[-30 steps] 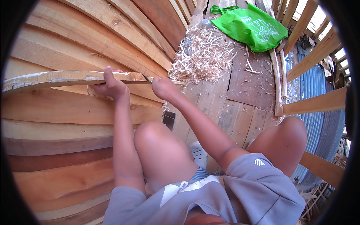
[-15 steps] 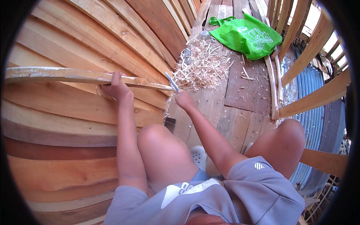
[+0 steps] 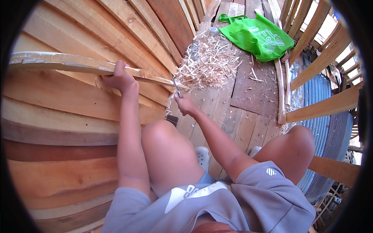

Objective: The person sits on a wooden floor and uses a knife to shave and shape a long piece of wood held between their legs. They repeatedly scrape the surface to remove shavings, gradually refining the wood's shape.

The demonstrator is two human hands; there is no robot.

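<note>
Moved since half a second ago: right hand (image 3: 185, 104), drawn back toward the body from the tip of the wooden strip (image 3: 89, 65), now just below that strip's right end.
Right grip: closed around the handle of a knife (image 3: 175, 86); blade points up from the fist and meets the strip's thin tip.
Left hand (image 3: 121, 79): unchanged in place; grip closed over the strip's upper edge, near its middle.
Wooden strip: long, pale, curved; runs leftward from the right grip, through the left grip, and across the stacked planks (image 3: 70, 116) behind.
Wood shavings (image 3: 210, 64): heap on the plank floor (image 3: 248, 101), beyond the right grip.
Green bag (image 3: 258, 37): on the floor, well beyond the shavings.
</note>
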